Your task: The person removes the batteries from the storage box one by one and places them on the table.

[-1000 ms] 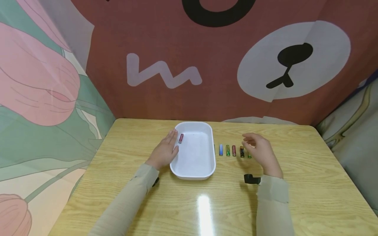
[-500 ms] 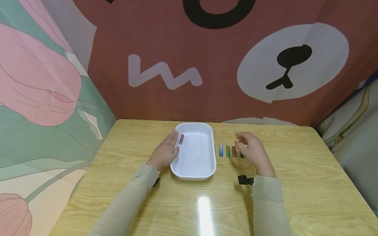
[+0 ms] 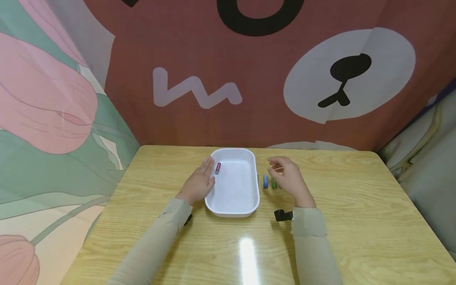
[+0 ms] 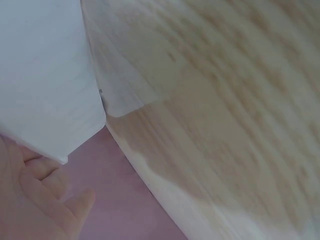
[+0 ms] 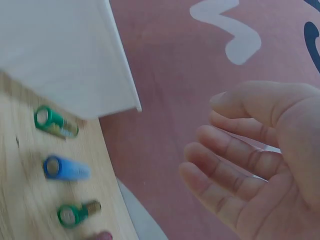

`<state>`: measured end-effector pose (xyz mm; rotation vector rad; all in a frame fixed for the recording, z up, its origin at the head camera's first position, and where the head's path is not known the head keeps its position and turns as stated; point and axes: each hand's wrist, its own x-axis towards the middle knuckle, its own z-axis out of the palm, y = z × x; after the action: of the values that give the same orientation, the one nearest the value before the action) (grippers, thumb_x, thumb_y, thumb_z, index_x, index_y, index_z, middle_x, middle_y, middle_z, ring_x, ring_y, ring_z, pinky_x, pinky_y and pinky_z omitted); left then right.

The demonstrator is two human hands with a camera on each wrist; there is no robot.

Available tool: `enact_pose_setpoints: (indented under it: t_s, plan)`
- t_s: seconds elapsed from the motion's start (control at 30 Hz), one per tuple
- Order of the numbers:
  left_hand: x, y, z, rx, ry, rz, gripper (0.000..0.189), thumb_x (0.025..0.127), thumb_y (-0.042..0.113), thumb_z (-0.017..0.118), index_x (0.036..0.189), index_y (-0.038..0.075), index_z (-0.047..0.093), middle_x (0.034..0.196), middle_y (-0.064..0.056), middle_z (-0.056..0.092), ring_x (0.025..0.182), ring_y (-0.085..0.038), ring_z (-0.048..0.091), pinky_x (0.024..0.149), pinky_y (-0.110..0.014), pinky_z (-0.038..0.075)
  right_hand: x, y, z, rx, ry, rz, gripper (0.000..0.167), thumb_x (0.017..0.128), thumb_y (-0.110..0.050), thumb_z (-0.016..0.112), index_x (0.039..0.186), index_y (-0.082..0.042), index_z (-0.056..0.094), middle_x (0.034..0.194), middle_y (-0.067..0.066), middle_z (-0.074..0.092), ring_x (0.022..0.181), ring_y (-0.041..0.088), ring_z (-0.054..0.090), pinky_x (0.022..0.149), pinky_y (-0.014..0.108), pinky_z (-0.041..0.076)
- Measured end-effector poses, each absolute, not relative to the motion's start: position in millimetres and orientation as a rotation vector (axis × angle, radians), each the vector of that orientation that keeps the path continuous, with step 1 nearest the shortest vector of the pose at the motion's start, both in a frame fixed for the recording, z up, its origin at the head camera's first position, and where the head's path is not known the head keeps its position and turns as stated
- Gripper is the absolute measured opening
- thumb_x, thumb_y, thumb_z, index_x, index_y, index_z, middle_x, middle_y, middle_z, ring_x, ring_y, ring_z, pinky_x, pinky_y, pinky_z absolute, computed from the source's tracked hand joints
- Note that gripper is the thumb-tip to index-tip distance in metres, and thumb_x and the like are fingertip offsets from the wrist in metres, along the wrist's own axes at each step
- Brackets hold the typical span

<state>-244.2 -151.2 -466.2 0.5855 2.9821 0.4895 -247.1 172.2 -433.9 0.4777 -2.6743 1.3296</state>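
A white tray [image 3: 236, 186] lies on the table, with one red battery [image 3: 218, 168] inside near its left wall. My left hand [image 3: 197, 182] rests against the tray's left rim, fingers straight. Past the right wall runs a row of upright-aligned batteries: a green one [image 5: 55, 122] close to the tray, a blue one [image 3: 265, 181], another green one [image 3: 274, 183] and a red one [image 5: 104, 236], mostly hidden. Over the row hovers my right hand [image 3: 287, 178]; its fingers are loosely bent and hold nothing in the right wrist view [image 5: 250, 155].
The wooden table [image 3: 370, 221] meets a brown cloth backdrop [image 3: 199, 126] with a cartoon face behind the tray. Flowered cloth [image 3: 53, 103] hangs at the left. Black wrist-camera mounts [image 3: 283, 215] stick out from the sleeves.
My right hand has moved left along the battery row towards the tray and now covers the row's right part in the head view. My left hand and the tray have stayed put.
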Motion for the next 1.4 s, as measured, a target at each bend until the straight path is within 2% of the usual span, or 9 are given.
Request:
enact_pose_setpoints:
  t_s: [0.37, 0.8, 1.4]
  plan:
    - [-243, -153, -462, 0.564, 2.963, 0.394, 0.063, 0.109, 0.027, 0.035, 0.161, 0.001, 0.01, 0.169, -0.013, 0.006, 0.156, -0.03, 0.007, 0.124, -0.049, 0.019, -260, 141, -416, 0.542, -2.78, 1.298, 0.04, 0.101, -0.015, 0.063, 0.137, 0.001, 0.059, 0.127, 0.019, 0.062, 0.111, 0.035, 0.063, 0.097, 0.049, 0.053]
    - [-240, -152, -458, 0.517, 2.961, 0.373, 0.063, 0.109, 0.029, 0.035, 0.162, 0.002, 0.012, 0.169, -0.011, 0.007, 0.156, -0.028, 0.007, 0.125, -0.05, 0.01, -283, 104, -406, 0.625, -2.797, 1.319, 0.035, 0.098, -0.014, 0.066, 0.13, 0.0, 0.064, 0.122, 0.017, 0.066, 0.106, 0.031, 0.065, 0.095, 0.045, 0.055]
    - [-242, -154, -459, 0.532, 2.985, 0.359, 0.063, 0.109, 0.029, 0.037, 0.161, 0.0, 0.017, 0.168, -0.014, 0.013, 0.155, -0.029, 0.011, 0.124, -0.054, 0.015, -316, 54, -423, 0.604, -2.905, 1.373, 0.034, 0.095, -0.011, 0.067, 0.126, 0.003, 0.067, 0.114, 0.016, 0.069, 0.106, 0.032, 0.065, 0.092, 0.043, 0.056]
